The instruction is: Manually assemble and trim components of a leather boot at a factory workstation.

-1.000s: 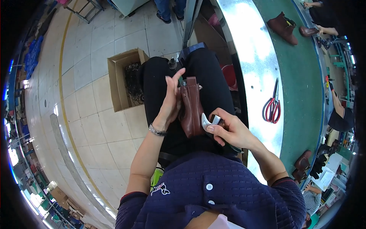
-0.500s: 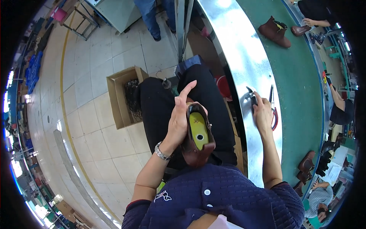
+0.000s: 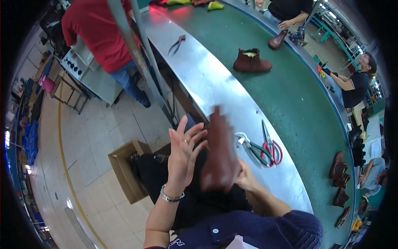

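A brown leather boot (image 3: 220,155), smeared by motion, is held up in front of my lap. My right hand (image 3: 245,177) grips it at its lower right side; some of those fingers are hidden behind the leather. Beside the boot's left side, my left hand (image 3: 184,151) is raised with its fingers spread and nothing in it. On the metal ledge to the right lie green-handled pincers (image 3: 256,150), next to red-handled scissors (image 3: 271,151).
Another pair of pliers (image 3: 177,45) lies farther up the metal ledge (image 3: 199,62). A brown boot (image 3: 252,62) stands on the green belt (image 3: 290,103), with several shoes at its right edge. A cardboard box (image 3: 124,166) sits left of my legs. A person in red (image 3: 97,35) stands beyond a metal post.
My right hand has left the tool on the ledge and now holds the boot. My left hand has let go and spread its fingers. The boot has turned and risen; the view has swung right.
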Demonstrator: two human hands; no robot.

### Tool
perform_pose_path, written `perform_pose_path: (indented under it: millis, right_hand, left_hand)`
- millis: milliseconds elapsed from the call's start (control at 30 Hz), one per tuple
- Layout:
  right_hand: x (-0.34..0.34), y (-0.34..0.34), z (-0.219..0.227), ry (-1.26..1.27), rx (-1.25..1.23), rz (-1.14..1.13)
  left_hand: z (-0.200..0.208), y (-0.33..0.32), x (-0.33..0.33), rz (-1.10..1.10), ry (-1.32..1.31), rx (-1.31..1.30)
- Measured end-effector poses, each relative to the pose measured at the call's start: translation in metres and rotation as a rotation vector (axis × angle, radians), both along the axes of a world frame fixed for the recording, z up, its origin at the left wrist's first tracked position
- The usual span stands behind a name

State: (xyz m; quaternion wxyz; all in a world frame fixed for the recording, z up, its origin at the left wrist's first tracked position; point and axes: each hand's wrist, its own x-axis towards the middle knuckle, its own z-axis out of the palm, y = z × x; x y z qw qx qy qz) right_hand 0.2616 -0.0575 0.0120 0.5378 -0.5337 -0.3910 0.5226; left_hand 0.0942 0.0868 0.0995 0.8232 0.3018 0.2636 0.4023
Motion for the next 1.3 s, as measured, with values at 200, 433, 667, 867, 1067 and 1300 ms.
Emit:
perform_pose_path:
  millis: [200, 433, 667, 867, 1067, 1300]
  right_hand:
    - [0.108, -0.011, -0.023, -0.064, -0.066, -0.735]
    - [0.238, 0.046, -0.035, -1.234, -0.327, -1.100]
    - [0.215, 0.233, 0.018, -1.053, 0.135, -0.552]
    - [0.250, 0.341, -0.016, -1.273, 0.031, -0.505]
    - [0.267, 0.306, -0.031, -1.141, 0.231, -0.616]
    - [0.191, 0.200, 0.115, -0.619, 0.330, -0.291]
  left_hand:
    - [-0.028, -0.002, -0.018, -0.078, 0.099, -0.034]
    - [-0.036, 0.001, -0.040, -0.018, 0.155, 0.024]
    - [-0.039, -0.017, -0.060, 0.004, 0.200, -0.034]
    - [-0.045, -0.033, -0.083, 0.109, 0.228, -0.074]
    - [-0.058, -0.049, -0.111, 0.185, 0.242, -0.110]
    - [-0.041, -0.042, -0.111, 0.093, 0.387, 0.076]
